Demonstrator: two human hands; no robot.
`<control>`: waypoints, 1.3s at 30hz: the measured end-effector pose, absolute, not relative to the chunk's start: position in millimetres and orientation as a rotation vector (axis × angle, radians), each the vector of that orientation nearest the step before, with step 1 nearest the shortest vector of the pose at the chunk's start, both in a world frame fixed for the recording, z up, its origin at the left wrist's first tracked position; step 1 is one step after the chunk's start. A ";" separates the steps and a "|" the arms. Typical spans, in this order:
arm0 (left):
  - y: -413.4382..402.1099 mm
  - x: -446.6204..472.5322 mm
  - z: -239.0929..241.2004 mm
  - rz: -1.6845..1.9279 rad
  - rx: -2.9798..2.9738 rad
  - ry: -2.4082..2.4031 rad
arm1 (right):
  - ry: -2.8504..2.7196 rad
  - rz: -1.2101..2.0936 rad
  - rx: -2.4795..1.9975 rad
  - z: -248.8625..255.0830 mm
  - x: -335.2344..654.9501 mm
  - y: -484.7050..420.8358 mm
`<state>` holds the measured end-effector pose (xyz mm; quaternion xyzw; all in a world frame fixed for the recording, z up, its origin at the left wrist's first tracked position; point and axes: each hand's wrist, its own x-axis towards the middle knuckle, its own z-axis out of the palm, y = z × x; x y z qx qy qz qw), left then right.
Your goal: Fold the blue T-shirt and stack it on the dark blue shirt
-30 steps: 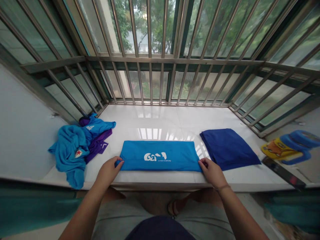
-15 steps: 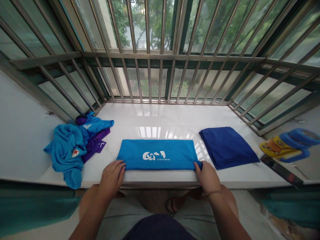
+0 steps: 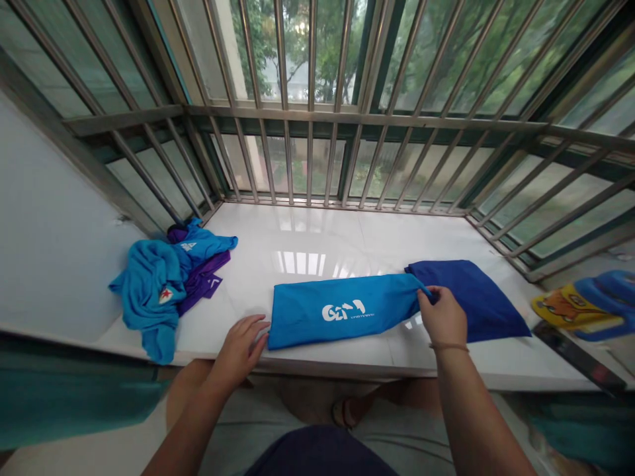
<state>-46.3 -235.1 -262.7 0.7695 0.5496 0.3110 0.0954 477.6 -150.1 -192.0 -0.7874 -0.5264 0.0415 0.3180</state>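
A folded light-blue shirt (image 3: 342,311) with a white print lies as a long strip on the white sill. My right hand (image 3: 444,314) pinches its right end, which is bunched and slightly raised over the edge of a folded dark-blue cloth (image 3: 476,297). At the strip's left end, my left hand (image 3: 243,344) rests by the corner with its fingers apart, gripping nothing. Whether its fingertips touch the fabric I cannot tell.
Crumpled blue and purple clothes (image 3: 159,284) lie at the left by the wall. A yellow and blue bottle (image 3: 585,304) and a dark, narrow box (image 3: 580,354) are at the right. Metal window bars (image 3: 312,119) stand behind the white sill (image 3: 317,228).
My right hand has drawn the folded shirt to the right, tilting the strip and lifting its right end onto the dark-blue cloth. My left hand has let go. The view has shifted slightly.
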 end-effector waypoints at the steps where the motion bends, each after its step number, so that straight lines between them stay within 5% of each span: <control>1: -236.9 -39.8 -259.3 0.961 2.229 1.618 | -1.406 0.094 -2.015 -182.1 462.1 -147.6; 8: -245.3 9.8 -235.5 1.019 1.257 1.534 | -1.980 0.107 -1.513 -157.2 294.9 -155.4; 16: -256.3 10.3 -253.6 1.092 0.441 1.268 | -2.604 0.244 -1.144 -212.4 149.2 -215.8; 33: -228.6 2.3 -237.6 1.013 0.603 1.261 | -2.471 0.185 -0.782 -248.1 177.5 -224.4; 39: -225.2 -13.4 -242.8 0.977 1.240 1.856 | -2.480 0.197 -0.689 -247.2 197.0 -230.9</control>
